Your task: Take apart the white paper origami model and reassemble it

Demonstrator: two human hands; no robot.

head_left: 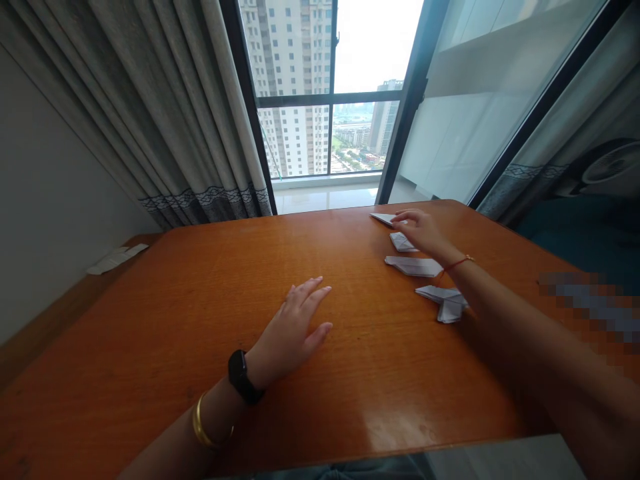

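White and sharply creased, four folded paper pieces [414, 267] are ranged on the right of the desk [200, 293]. At the farthest, pointed piece [382, 219], the right hand [421, 233] is placed (whether pinched cannot be told); the left hand [284, 339] is held loosely spread.

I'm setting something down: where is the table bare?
The table is bare left of the left hand, and between that hand and the folded papers. It's crowded around those papers, with the right hand at the farthest.
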